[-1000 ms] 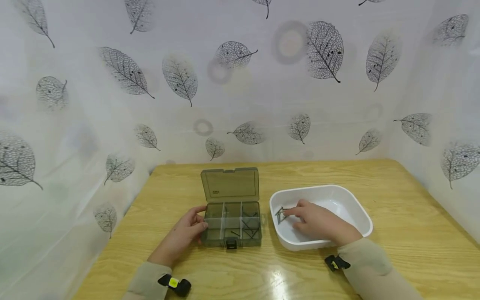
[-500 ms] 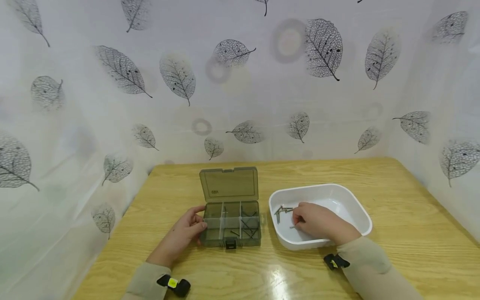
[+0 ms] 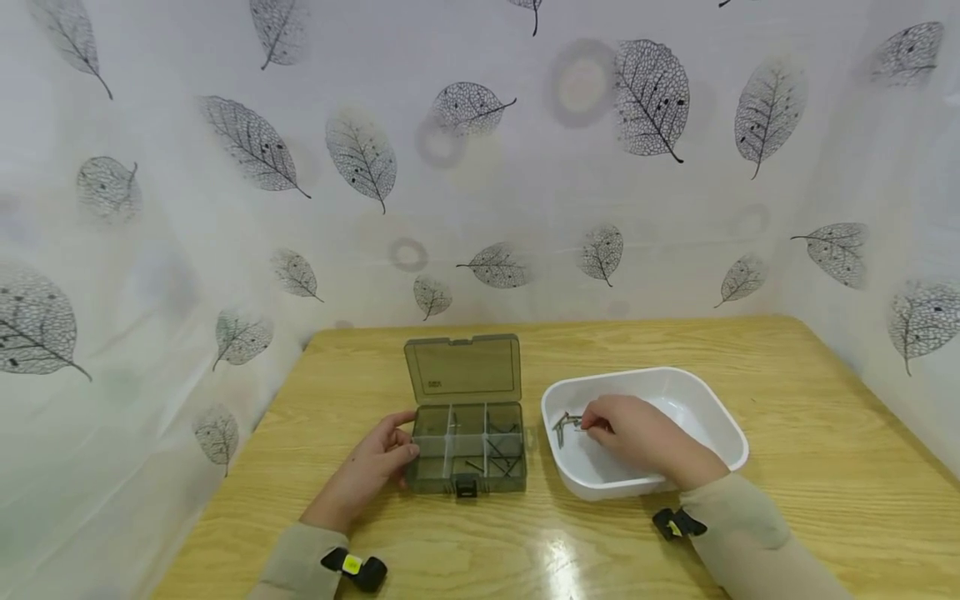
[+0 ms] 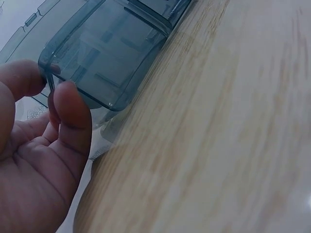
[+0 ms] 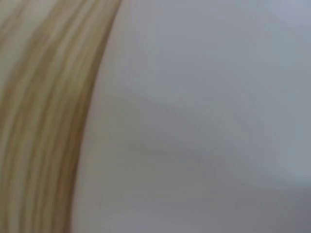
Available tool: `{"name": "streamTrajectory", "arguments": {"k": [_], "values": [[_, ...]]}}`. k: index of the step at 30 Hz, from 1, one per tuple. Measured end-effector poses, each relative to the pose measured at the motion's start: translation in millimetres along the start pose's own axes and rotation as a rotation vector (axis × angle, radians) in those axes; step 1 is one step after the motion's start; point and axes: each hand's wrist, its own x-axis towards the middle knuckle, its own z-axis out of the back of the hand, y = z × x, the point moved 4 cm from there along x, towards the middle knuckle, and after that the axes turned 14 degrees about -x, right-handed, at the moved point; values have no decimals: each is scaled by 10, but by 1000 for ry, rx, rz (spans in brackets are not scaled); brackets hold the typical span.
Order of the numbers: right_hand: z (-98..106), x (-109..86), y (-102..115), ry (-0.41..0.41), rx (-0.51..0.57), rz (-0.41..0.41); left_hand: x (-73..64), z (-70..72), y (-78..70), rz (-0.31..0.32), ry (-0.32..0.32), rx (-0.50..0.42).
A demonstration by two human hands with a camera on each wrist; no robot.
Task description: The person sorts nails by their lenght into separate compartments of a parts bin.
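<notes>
A smoky see-through compartment box (image 3: 431, 479) stands on the table with its lid (image 3: 463, 371) raised. My left hand (image 3: 375, 457) grips its left side, thumb in front and fingers behind; the left wrist view shows the thumb (image 4: 73, 109) at the box's corner. Long thin screws (image 3: 504, 457) lie in the right compartments, and one lies in the front middle one. My right hand (image 3: 637, 432) is inside a white basin (image 3: 708, 408), fingers curled, pinching what looks like a screw, mostly hidden. Several loose screws (image 3: 560, 429) lie left of its fingertips.
The wooden table (image 3: 480, 550) carries box and basin side by side with a narrow gap between them. A leaf-printed curtain (image 3: 510, 200) hangs behind and on both sides. In the right wrist view the basin's wall (image 5: 194, 121) fills most of the picture, blurred.
My right hand's fingers, stretched to the screws at first, curled and drew back, then moved slightly up and left inside the basin. The left hand and the box keep their places.
</notes>
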Motion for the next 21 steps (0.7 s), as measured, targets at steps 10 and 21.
{"name": "streamTrajectory", "arguments": {"k": [10,21], "values": [[187,58,201,-97,22,73,2,2,35,-3,-18,-25],[199,246,612,-123,-15,142,10,3,-14,0,-15,-19]]}}
